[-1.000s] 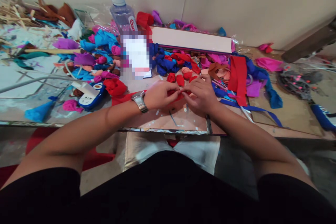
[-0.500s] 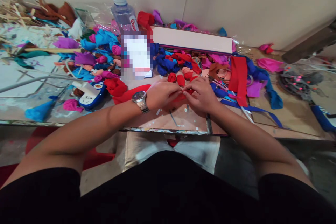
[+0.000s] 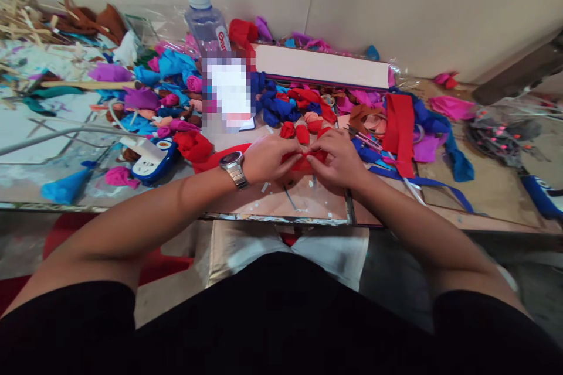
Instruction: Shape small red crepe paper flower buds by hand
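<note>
Pinching the red strip (image 3: 303, 159) between both hands, left hand (image 3: 266, 158) and right hand (image 3: 336, 158), low over the bench (image 3: 308, 202), I'd keep each fold tight and even, fingers clamped close together.

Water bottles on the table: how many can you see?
1. A clear plastic water bottle with a white cap stands at the back of the table, against the wall, left of the long white box. The fabric piles could hide others.
</note>
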Available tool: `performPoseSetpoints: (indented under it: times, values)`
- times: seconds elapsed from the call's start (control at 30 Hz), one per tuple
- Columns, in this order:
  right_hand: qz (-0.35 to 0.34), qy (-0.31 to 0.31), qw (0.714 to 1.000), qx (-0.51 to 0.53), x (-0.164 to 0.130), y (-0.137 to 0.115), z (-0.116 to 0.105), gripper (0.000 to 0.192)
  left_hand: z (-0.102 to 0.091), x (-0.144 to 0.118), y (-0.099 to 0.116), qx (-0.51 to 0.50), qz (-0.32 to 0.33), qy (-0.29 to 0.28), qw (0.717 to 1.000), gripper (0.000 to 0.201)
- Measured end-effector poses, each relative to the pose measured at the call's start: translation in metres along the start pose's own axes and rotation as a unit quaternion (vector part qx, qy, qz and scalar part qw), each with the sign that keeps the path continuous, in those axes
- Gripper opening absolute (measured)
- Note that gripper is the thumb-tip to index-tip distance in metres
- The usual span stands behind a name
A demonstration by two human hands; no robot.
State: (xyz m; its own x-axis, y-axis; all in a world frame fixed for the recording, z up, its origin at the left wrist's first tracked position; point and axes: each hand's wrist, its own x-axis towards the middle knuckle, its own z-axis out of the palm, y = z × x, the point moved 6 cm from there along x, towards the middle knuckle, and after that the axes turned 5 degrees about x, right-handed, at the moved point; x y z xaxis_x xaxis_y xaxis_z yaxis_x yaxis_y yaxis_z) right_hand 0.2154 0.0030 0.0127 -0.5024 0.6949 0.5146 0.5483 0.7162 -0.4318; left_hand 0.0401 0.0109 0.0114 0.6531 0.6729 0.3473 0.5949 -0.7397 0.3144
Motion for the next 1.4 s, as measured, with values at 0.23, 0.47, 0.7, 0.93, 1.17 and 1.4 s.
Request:
performPoseSetpoints:
  times: [0.23, 0.47, 0.7, 0.93, 1.17, 1.4]
  values:
    - [0.004, 0.0, 1.0, 0.012, 0.0, -0.001, 0.0, 0.008, -0.006, 0.002, 0.003, -0.03, -0.004, -0.038, 0.999, 0.033]
    - [0.004, -0.018, 1.0, 0.018, 0.001, 0.002, -0.004, 0.009, -0.002, 0.006, -0.01, -0.155, -0.028, -0.132, 0.979, 0.037]
    - [-0.018, -0.058, 0.998, 0.014, -0.001, -0.007, 0.0, 0.014, 0.009, 0.004, -0.011, -0.256, -0.043, -0.188, 0.947, 0.04]
    - [-0.05, -0.035, 0.998, -0.002, 0.001, -0.012, 0.001, 0.012, 0.008, 0.005, -0.012, -0.284, -0.057, -0.183, 0.939, 0.038]
    - [-0.065, -0.006, 0.998, -0.015, 0.001, -0.012, -0.004, 0.013, 0.006, 0.007, -0.016, -0.291, -0.072, -0.166, 0.939, 0.036]
    - [-0.107, 0.035, 0.993, -0.024, 0.0, -0.018, -0.008, 0.009, 0.0, 0.008, -0.01, -0.3, -0.073, -0.151, 0.939, 0.028]
